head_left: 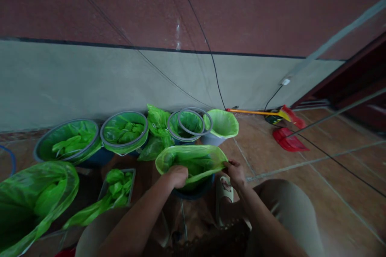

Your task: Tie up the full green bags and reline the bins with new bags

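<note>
The right hand (235,172) pinched the edge of a green plastic bag (196,151) lining a blue bucket (196,192); the left hand (177,176), half curled, reached inside, its grip hidden.

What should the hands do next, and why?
I'd probably fold the translucent green plastic bag down around the round, dark blue bucket: the bag's mouth stands above the bucket, the right hand pinches its edge, and the left hand reaches inside.

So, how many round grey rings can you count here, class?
4: one ring on the left bin by the wall, one ring on the bin to its right, two overlapping rings near the pale bin. Liners may hide others.
</note>
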A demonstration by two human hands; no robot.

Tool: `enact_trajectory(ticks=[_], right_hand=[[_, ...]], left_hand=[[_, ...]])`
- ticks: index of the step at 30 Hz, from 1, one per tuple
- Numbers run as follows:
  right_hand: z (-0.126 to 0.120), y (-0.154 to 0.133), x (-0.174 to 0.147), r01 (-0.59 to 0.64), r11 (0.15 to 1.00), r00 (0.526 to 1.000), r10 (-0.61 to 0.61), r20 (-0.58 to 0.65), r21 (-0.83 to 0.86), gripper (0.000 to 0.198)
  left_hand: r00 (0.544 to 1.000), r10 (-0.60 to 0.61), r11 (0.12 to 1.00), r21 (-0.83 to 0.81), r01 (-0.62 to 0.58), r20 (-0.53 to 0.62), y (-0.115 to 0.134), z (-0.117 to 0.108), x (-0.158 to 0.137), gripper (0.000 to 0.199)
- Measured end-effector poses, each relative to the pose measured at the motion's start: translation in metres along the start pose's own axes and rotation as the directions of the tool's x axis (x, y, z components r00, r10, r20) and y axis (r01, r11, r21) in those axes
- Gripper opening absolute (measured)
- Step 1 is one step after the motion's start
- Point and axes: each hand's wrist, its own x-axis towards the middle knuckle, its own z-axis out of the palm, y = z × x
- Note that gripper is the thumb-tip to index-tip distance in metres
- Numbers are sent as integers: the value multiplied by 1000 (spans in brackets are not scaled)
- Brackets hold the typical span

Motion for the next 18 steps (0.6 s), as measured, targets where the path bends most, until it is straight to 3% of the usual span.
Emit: enact_trajectory(ticks=[3, 6, 8, 10, 12, 14, 18], right_hand=[[0, -7, -3, 28, 998, 1000, -28, 4, -56, 22], [-4, -18, -10, 141, 923, 989, -145, 16, -359, 23], [-11, -25, -17, 290, 769, 954, -277, 112, -570, 28], [-19, -30, -26, 491, 569, 868, -386, 313, -660, 37], [-25, -31, -34, 655, 388, 754, -395, 526, -648, 45], [-27, -29, -41, 727, 255, 685, -324, 652, -637, 53], [-19, -23, -48, 711, 123, 701, -198, 685, -692, 48]], left_hand=[[999, 44, 999, -17, -44, -17, 10, 6, -11, 19], [999, 27, 998, -62, -30, -37, 15, 13, -16, 17], [998, 7, 997, -72, -12, -58, 14, 14, -15, 18], [995, -19, 995, -99, 10, -94, 13, 13, -14, 18], [993, -51, 990, -138, 36, -108, 12, 11, -13, 17], [993, -56, 989, -141, 42, -99, 12, 9, -14, 17], [998, -6, 998, -60, 2, -67, 13, 7, -16, 24]])
